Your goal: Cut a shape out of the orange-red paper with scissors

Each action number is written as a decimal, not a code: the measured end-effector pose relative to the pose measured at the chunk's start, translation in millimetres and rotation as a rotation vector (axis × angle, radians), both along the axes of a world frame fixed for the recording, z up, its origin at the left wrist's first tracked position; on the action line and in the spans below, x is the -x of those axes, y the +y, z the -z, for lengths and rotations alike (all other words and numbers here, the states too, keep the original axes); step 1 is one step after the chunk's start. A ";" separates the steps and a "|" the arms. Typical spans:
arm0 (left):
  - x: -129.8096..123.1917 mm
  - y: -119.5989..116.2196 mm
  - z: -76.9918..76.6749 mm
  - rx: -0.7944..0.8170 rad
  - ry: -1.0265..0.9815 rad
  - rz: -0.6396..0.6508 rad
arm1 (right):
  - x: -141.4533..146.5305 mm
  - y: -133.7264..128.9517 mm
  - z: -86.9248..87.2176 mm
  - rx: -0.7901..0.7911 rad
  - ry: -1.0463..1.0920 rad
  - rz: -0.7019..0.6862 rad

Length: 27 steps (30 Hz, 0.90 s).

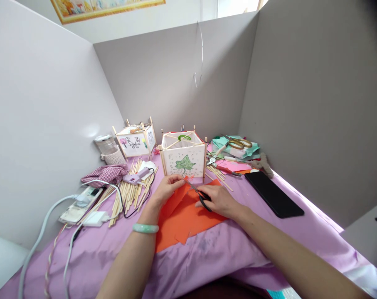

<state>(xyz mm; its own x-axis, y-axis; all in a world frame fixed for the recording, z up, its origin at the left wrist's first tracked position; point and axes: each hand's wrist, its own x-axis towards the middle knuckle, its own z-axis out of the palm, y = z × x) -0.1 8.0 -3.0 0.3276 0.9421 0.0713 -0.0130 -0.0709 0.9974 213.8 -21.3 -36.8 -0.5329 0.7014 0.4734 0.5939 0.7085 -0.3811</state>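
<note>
My left hand (pixel 171 189) pinches the upper edge of a raised piece of orange paper (pixel 172 203). In my right hand (pixel 219 200) is a small pair of scissors (pixel 203 201) with black handles, its blades pointing up and left at the paper near my left fingertips. A larger orange sheet (pixel 188 220) lies flat beneath both hands, with a few small scraps on it. Just beyond the hands stands a lantern-like box (pixel 183 160) of wooden sticks and white panels, a green leaf drawn on its front.
A second stick-framed box (pixel 135 141) stands back left, near a glass jar (pixel 107 145). Wooden sticks (pixel 129 195), a purple glue gun (pixel 136 176) and a power strip (pixel 80 205) with cords lie left. Right are red-handled pliers (pixel 227 169), gold-handled scissors (pixel 238 143) and a black phone (pixel 274 195).
</note>
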 end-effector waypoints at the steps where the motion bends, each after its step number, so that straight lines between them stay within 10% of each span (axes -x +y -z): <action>1: -0.1 0.1 0.0 0.005 0.001 -0.002 | -0.1 0.4 0.4 -0.003 0.000 -0.001; 27: 0.2 1.6 3.2 -0.039 0.061 0.032 | 1.2 0.2 1.8 -0.025 -0.006 0.011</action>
<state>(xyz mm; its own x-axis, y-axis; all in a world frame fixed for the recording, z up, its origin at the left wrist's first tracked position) -0.3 9.5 -6.2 0.3627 0.9279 0.0861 0.0452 -0.1098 0.9929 212.7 -21.2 -38.7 -0.5281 0.6951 0.4878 0.6037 0.7113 -0.3601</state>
